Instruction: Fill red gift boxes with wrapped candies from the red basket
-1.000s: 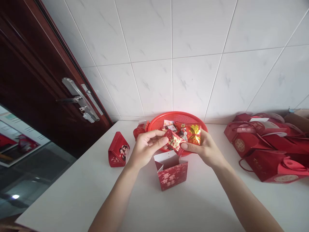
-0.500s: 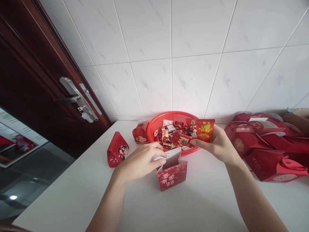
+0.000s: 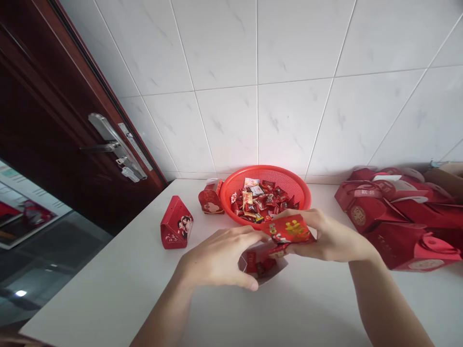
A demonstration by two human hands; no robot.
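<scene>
My left hand (image 3: pixel 226 258) curves round the left side of a small red paper candy box (image 3: pixel 278 275), thumb near and fingers at the far side. The box's open mouth faces up towards me, with red wrapped pieces (image 3: pixel 261 265) inside. My right hand (image 3: pixel 327 238) grips a shiny red snack packet (image 3: pixel 291 229) with gold characters, right over the opening. Below it, another red wrapper is partly hidden. Just behind both hands is a red plastic basket (image 3: pixel 304 188) of small wrapped candies (image 3: pixel 256 197).
Two red boxes stand left of the basket: a triangular one (image 3: pixel 176 224) and a smaller one (image 3: pixel 211 196). Several red boxes (image 3: pixel 394 207) are heaped at the right. Behind the white table (image 3: pixel 144 274) rises a tiled wall (image 3: pixel 289 120); a dark door (image 3: pixel 54 120) is at the left.
My right hand has brought the snack packet left and down from the basket to above the box. The box mouth has turned more towards me, and my left hand has spread around its side.
</scene>
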